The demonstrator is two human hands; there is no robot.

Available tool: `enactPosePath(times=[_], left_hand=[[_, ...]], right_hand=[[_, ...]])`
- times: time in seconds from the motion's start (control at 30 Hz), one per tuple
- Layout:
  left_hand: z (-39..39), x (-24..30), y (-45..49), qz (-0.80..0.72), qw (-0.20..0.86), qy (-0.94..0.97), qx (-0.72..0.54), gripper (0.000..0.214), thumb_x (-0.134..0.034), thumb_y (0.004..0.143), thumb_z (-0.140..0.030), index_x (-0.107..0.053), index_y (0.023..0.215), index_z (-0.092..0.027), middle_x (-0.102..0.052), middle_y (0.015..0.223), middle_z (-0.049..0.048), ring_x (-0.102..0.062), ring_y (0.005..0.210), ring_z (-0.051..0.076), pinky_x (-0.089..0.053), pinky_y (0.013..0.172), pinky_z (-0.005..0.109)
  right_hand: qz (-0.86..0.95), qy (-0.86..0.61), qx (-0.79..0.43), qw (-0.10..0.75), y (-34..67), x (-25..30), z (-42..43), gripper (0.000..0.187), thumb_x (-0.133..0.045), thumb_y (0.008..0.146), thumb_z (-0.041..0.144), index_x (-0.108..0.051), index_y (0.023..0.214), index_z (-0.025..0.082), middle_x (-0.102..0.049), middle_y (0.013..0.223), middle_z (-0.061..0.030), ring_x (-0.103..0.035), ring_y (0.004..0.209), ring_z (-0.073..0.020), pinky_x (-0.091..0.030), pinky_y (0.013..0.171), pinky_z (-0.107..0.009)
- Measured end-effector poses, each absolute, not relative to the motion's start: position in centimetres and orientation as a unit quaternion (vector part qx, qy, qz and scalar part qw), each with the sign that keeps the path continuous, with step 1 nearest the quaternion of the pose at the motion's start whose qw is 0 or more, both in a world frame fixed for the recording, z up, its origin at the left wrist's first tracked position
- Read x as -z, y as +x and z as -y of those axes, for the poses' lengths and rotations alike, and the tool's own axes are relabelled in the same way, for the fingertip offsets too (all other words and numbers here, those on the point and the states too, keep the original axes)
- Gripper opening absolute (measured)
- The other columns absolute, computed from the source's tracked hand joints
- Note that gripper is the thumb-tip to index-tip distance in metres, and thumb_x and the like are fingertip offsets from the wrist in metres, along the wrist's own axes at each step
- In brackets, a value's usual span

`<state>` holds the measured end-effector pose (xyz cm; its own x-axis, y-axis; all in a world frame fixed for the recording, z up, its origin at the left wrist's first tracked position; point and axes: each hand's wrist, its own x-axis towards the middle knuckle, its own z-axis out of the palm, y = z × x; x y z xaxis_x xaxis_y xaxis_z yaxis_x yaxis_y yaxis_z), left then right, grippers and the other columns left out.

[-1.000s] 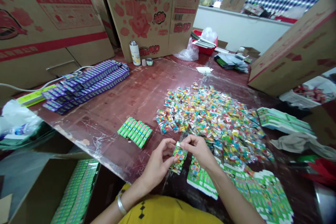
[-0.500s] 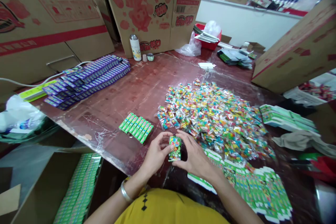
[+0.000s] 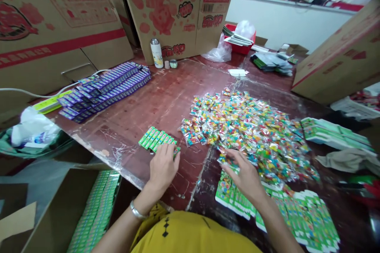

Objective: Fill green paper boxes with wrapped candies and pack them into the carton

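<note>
My left hand (image 3: 164, 167) is closed over the near right end of a row of small green boxes (image 3: 154, 138). Its fingers grip a green box (image 3: 177, 151), mostly covered by the hand. To the right, my right hand (image 3: 244, 172) is at the near edge of a heap of clear candy packets (image 3: 246, 122) with colourful pieces inside. Thumb and fingers there are apart and curved around the edge of some packets; no packet is plainly gripped. Beneath that forearm lie overlapping flat green cartons (image 3: 297, 215).
Stacked purple boxes (image 3: 103, 91) stand at the left by a large cardboard box (image 3: 166, 12). A white bottle (image 3: 156, 53) is at the back. An open carton (image 3: 56, 209) of green boxes sits below the table's left edge. More green cartons (image 3: 335, 136) and a grey cloth (image 3: 350, 161) lie right.
My hands have moved apart. The left carried the small green box from in front of me to the row's end; the right let go of it and moved to the candy packets.
</note>
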<state>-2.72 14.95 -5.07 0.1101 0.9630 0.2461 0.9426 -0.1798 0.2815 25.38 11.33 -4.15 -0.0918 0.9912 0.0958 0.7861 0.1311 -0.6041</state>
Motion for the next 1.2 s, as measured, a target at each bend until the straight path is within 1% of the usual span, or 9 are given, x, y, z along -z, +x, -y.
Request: enactPosePath(times=[0.1, 0.17, 0.37, 0.53, 0.73, 0.87, 0.97, 1.07, 1.2], left_hand=[[-15.9, 5.2, -2.9, -0.650, -0.024, 0.734, -0.195, 0.026, -0.050, 0.092, -0.033, -0.056, 0.109, -0.015, -0.059, 0.097, 0.0115, -0.053, 0.098, 0.029, -0.046, 0.082, 0.039], [-15.7, 5.3, -2.1, -0.626, -0.005, 0.746, -0.229, 0.038, -0.053, 0.091, -0.038, -0.051, 0.119, -0.014, -0.057, 0.105, 0.0134, -0.051, 0.102, 0.030, -0.045, 0.088, 0.041], [-12.0, 6.9, 4.4, -0.394, 0.232, 0.868, -0.196, 0.081, -0.071, 0.068, -0.062, -0.041, 0.130, -0.018, -0.054, 0.117, 0.0120, -0.050, 0.107, 0.030, -0.046, 0.092, 0.044], [-11.2, 8.9, 7.8, -0.388, 0.235, 0.878, -0.152, 0.086, -0.081, 0.063, -0.047, -0.040, 0.131, -0.016, -0.053, 0.120, 0.0121, -0.047, 0.113, 0.031, -0.043, 0.097, 0.047], [-11.4, 8.9, 8.0, -0.406, 0.231, 0.874, -0.132, 0.086, -0.084, 0.061, -0.043, -0.041, 0.130, -0.017, -0.053, 0.118, 0.0098, -0.049, 0.109, 0.031, -0.046, 0.093, 0.045], [-11.0, 8.9, 7.9, -0.422, 0.229, 0.867, -0.133, 0.085, -0.083, 0.061, -0.044, -0.041, 0.130, -0.017, -0.053, 0.120, 0.0108, -0.048, 0.113, 0.033, -0.044, 0.096, 0.047], [-10.8, 8.7, 7.5, -0.432, 0.246, 0.856, -0.144, 0.079, -0.082, 0.064, -0.042, -0.042, 0.128, -0.018, -0.054, 0.120, 0.0101, -0.050, 0.114, 0.032, -0.044, 0.097, 0.047], [-10.7, 7.8, 7.1, -0.419, 0.278, 0.845, -0.181, 0.075, -0.076, 0.070, -0.045, -0.039, 0.131, -0.021, -0.054, 0.122, 0.0102, -0.050, 0.116, 0.030, -0.043, 0.100, 0.047], [-11.1, 6.4, 6.7, -0.412, 0.317, 0.823, -0.230, 0.072, -0.068, 0.079, -0.045, -0.035, 0.139, -0.022, -0.053, 0.131, 0.0131, -0.049, 0.121, 0.030, -0.041, 0.102, 0.048]], right_hand=[[0.698, -0.666, -0.165, 0.207, 28.2, 5.1, -10.5, 0.021, -0.052, 0.093, 0.036, -0.063, 0.105, 0.024, -0.064, 0.100, -0.0058, -0.066, 0.083, -0.0222, -0.052, 0.073, -0.033], [0.702, -0.681, -0.139, 0.156, 29.2, 5.7, -9.7, 0.020, -0.051, 0.094, 0.037, -0.066, 0.098, 0.023, -0.064, 0.093, -0.0050, -0.065, 0.074, -0.0206, -0.050, 0.066, -0.031], [0.717, -0.692, -0.040, 0.076, 28.3, 6.7, -9.0, 0.032, -0.055, 0.091, 0.041, -0.061, 0.117, 0.023, -0.061, 0.095, -0.0075, -0.063, 0.086, -0.0255, -0.047, 0.063, -0.031], [0.726, -0.677, -0.060, 0.102, 27.7, 6.3, -9.0, 0.020, -0.051, 0.095, 0.039, -0.064, 0.098, 0.024, -0.060, 0.090, -0.0041, -0.062, 0.080, -0.0203, -0.044, 0.064, -0.028], [0.729, -0.676, -0.076, 0.074, 28.4, 6.7, -9.9, 0.024, -0.055, 0.093, 0.037, -0.065, 0.113, 0.028, -0.060, 0.090, -0.0048, -0.061, 0.081, -0.0217, -0.042, 0.059, -0.027], [0.726, -0.671, -0.086, 0.127, 28.1, 6.8, -10.3, 0.017, -0.059, 0.090, 0.034, -0.068, 0.103, 0.027, -0.061, 0.091, -0.0045, -0.061, 0.082, -0.0216, -0.042, 0.062, -0.028], [0.691, -0.678, -0.122, 0.219, 27.7, 6.2, -10.1, 0.014, -0.057, 0.091, 0.033, -0.067, 0.088, 0.023, -0.061, 0.086, -0.0036, -0.060, 0.074, -0.0191, -0.043, 0.064, -0.029], [0.615, -0.680, -0.233, 0.324, 27.1, 5.4, -10.2, 0.024, -0.056, 0.090, 0.038, -0.058, 0.073, 0.021, -0.055, 0.065, 0.0009, -0.054, 0.057, -0.0152, -0.041, 0.056, -0.026], [0.485, -0.641, -0.432, 0.408, 25.5, 4.6, -10.6, 0.030, -0.059, 0.087, 0.046, -0.053, 0.073, 0.021, -0.048, 0.052, 0.0052, -0.047, 0.041, -0.0124, -0.035, 0.040, -0.023]])
